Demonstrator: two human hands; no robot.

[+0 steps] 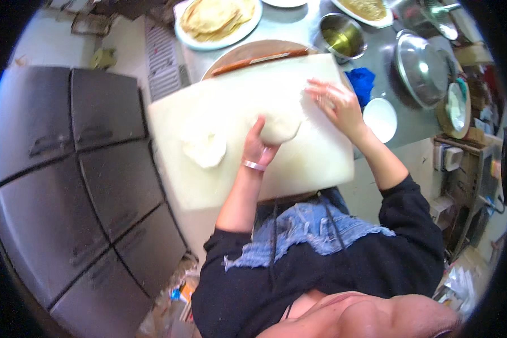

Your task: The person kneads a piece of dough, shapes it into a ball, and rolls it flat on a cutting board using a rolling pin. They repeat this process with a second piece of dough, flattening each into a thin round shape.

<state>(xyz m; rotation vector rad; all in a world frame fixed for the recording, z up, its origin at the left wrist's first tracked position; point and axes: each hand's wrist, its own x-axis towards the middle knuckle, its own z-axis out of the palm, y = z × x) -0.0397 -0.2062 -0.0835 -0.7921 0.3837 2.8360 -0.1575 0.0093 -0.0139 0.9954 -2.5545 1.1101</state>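
Observation:
My left hand [260,145] holds a rounded piece of pale dough [281,126], thumb resting on top and its fingers hidden beneath. Both are over the middle of a large white cutting board [321,162]. My right hand [333,101] hovers near the board's right side, slightly blurred, with nothing seen in it and its thumb apart from the fingers. To the left of my left hand, another lump of white dough [205,148] lies on the board. A reddish-brown rolling pin [260,62] lies along the board's far edge.
Beyond the cutting board are a round wooden board [274,45], a plate [181,36] of stacked flatbreads, and a metal pot [321,46] of yellow oil. A blue cloth [360,84], white bowl [380,120] and domed metal lid [422,69] sit right. Grey cabinet doors [110,110] stand left.

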